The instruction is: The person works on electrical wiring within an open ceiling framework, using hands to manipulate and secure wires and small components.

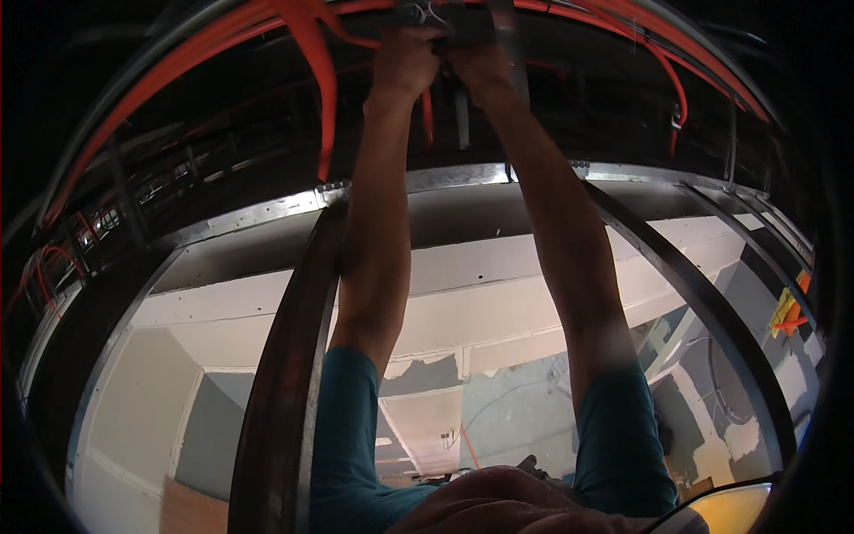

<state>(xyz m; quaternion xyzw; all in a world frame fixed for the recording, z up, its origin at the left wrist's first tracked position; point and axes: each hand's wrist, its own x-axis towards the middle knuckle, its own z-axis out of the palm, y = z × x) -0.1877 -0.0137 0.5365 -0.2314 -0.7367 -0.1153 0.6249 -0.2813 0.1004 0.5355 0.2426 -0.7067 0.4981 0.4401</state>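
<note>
Both my arms reach far up between metal ceiling profiles, into the dark space above. My left hand (405, 60) is closed, its fingers wrapped round a dark object (430, 14) at the top edge of the picture. Only part of that object shows, and its kind is not clear. Close beside it my right hand (483, 69) is also closed. What its fingers hold is hidden in shadow. Orange flexible conduits (313, 84) run left of and behind the hands. A grey metal strip (507, 40) hangs by my right hand.
A bright metal rail (454, 176) crosses behind my forearms. Dark metal profiles (289, 356) (712, 311) run down on either side of my arms. Pale plasterboard walls (142, 392) stand below. An orange conduit end (680, 116) hangs at the right, above a yellow-orange item (787, 311).
</note>
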